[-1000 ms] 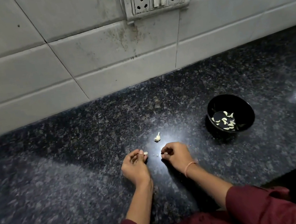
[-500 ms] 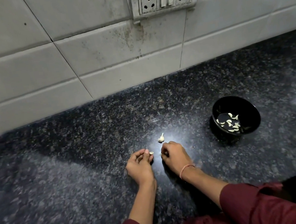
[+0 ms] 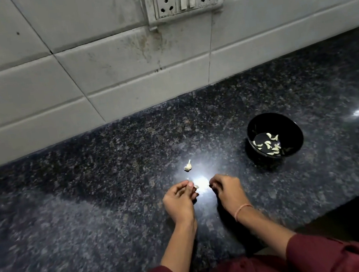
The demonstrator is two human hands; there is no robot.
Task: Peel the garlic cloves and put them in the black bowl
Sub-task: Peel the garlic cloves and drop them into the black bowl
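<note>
A person in maroon sleeves rests both hands on a dark granite counter, left of the black bowl and nearer the camera. The left hand pinches a small garlic clove at its curled fingertips. The right hand, closer to the bowl, is curled too; whether it holds anything cannot be told. A garlic piece lies left of the bowl. Peeled cloves sit inside the bowl
</note>
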